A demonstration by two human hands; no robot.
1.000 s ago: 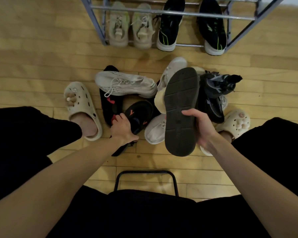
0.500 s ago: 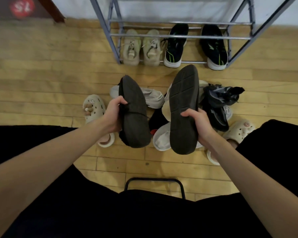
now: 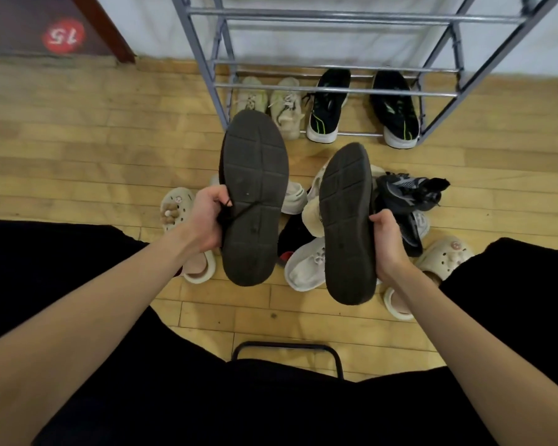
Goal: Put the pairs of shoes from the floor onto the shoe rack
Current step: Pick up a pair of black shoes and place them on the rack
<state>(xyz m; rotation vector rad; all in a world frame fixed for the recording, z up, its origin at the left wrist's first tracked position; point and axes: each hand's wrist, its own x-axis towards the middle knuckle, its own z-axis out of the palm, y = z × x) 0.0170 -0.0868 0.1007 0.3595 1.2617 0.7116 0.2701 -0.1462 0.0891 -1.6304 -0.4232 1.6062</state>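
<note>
1. Wooden plank floor [image 3: 78,149] runs up to a pale wall; against it stands the metal shoe rack [image 3: 335,91], whose lowest tier carries a beige pair [image 3: 271,104] and a black pair with green stripes [image 3: 361,107]. The upper rails that I can see are bare.
2. My left hand [image 3: 207,217] is closed around the side of one dark shoe [image 3: 253,201], sole facing the camera, a lace trailing across it.
3. My right hand [image 3: 388,243] is closed on the matching dark shoe [image 3: 347,223], sole likewise up, toe pointing at the rack.
4. Both shoes are raised clear of the floor, between my knees and the rack, above the remaining heap of pale sneakers [image 3: 303,265] and a black mesh shoe [image 3: 406,194].
5. Step in hand, as I judge it: carrying a matched pair toward the rack.
6. Next move, by my reading: turn both shoes sole-down, reach forward to a free rail, and set them side by side without the lace snagging.
</note>
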